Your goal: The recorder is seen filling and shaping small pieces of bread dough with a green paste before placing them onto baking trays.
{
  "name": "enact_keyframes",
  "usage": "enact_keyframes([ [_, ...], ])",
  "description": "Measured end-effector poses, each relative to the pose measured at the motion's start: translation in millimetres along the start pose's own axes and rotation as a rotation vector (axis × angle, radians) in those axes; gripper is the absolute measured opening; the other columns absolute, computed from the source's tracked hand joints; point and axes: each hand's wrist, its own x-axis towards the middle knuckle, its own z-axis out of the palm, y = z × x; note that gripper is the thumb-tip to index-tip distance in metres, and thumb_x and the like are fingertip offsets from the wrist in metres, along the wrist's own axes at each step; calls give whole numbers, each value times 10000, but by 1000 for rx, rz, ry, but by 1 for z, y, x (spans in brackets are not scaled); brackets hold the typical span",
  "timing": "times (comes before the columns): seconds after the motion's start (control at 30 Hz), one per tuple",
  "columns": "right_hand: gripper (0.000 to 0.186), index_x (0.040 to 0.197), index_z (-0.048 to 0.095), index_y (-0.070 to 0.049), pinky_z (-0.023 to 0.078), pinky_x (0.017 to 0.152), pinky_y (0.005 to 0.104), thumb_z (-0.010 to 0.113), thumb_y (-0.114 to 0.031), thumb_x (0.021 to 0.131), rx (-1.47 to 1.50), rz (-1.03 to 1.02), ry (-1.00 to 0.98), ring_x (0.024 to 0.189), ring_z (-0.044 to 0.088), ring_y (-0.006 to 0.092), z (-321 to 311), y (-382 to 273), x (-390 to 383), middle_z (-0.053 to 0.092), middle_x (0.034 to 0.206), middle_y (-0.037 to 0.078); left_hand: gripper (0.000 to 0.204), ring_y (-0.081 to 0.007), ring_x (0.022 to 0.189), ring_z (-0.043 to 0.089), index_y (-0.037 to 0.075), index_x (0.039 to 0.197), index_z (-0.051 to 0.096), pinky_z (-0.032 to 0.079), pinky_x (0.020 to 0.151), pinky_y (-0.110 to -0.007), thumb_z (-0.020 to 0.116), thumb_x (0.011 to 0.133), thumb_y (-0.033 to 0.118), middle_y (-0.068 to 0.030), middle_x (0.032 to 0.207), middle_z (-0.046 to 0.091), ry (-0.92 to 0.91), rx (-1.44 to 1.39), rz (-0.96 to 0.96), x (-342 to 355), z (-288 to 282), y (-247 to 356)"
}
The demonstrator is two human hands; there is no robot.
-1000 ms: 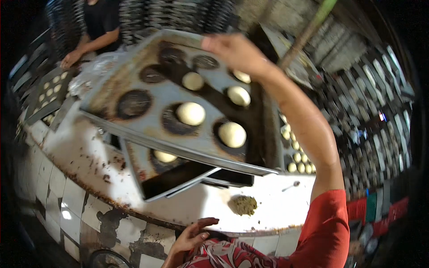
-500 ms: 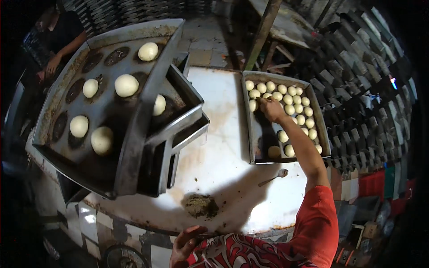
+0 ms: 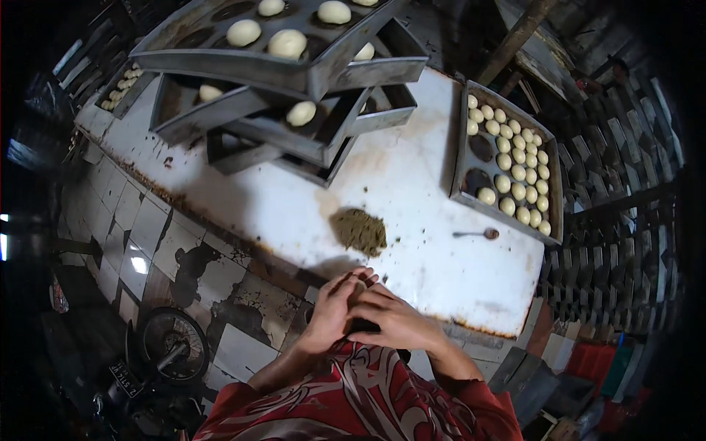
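Close to the near edge of the white tabletop (image 3: 434, 272), my left hand (image 3: 334, 312) and my right hand (image 3: 393, 316) are cupped together with curled fingers. Whatever lies between them is hidden. Just beyond them is a crumbly brown-green heap (image 3: 359, 231). A small spoon (image 3: 489, 234) with brown residue rests to its right. Farther right, a metal tray (image 3: 459, 180) holds many pale round dough balls (image 3: 518, 173), with bare dark round spots on its left side.
Crossed metal trays (image 3: 250, 73) are stacked at the far left, with larger dough balls (image 3: 287, 44) in the top one. Another tray of small balls (image 3: 121, 88) lies behind. A motorcycle wheel (image 3: 175, 344) stands below the table on the left. A wooden post (image 3: 515, 40) rises behind.
My right hand has left the right tray and come back to my left hand near the table's edge. The view has shifted, so the trays appear higher.
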Motion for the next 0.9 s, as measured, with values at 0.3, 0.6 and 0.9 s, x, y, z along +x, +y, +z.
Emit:
enact_keyframes([
  [0.3, 203, 1015, 605, -5, 438, 642, 348, 564, -155, 884, -161, 439, 904, 705, 516, 259, 66, 57, 37, 529, 846, 144, 272, -222, 1105, 534, 28, 1191, 484, 439, 930, -325, 404, 987, 190, -132, 1233, 529, -54, -200, 184, -78, -40, -30],
  [0.6, 155, 901, 685, -67, 410, 749, 391, 672, -141, 766, -725, 222, 576, 844, 467, 279, 44, 117, 1, 527, 917, 98, 216, -237, 1019, 586, 65, 1053, 529, 489, 860, -364, 506, 852, -12, -110, 1095, 568, 419, -74, 153, -99, -92, -103],
  [0.9, 410, 968, 655, -16, 403, 790, 306, 483, -387, 939, 839, 710, 447, 877, 516, 204, -45, 91, -94, 580, 1003, 90, 311, -219, 1109, 546, 35, 1189, 505, 420, 965, -369, 474, 908, 165, -91, 1157, 586, 130, -283, 198, -30, 25, -103],
])
